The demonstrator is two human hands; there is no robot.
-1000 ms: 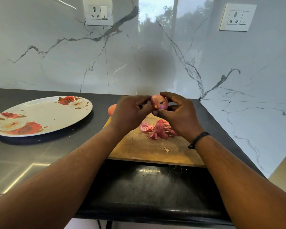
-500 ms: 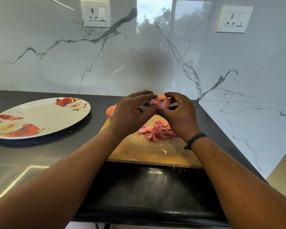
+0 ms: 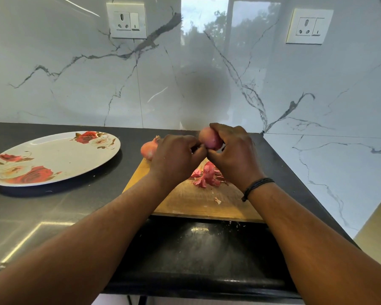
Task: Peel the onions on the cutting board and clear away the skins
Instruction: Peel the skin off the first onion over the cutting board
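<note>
A pink onion is held above the wooden cutting board. My right hand grips it from the right, fingers curled over its top. My left hand pinches at the onion's lower left side with curled fingers. A heap of pink skins lies on the board below my hands, with one small scrap nearer me. A second onion, still in its skin, sits at the board's far left corner, partly hidden behind my left hand.
A large oval plate with red roses lies on the dark counter to the left. The marble wall stands right behind the board, and a marble side wall closes the right. The counter's front edge is near me.
The onion has been turned in my hands; its smooth side now faces me. My left hand's fingers have curled in toward its lower side. Both hands stay above the board.
</note>
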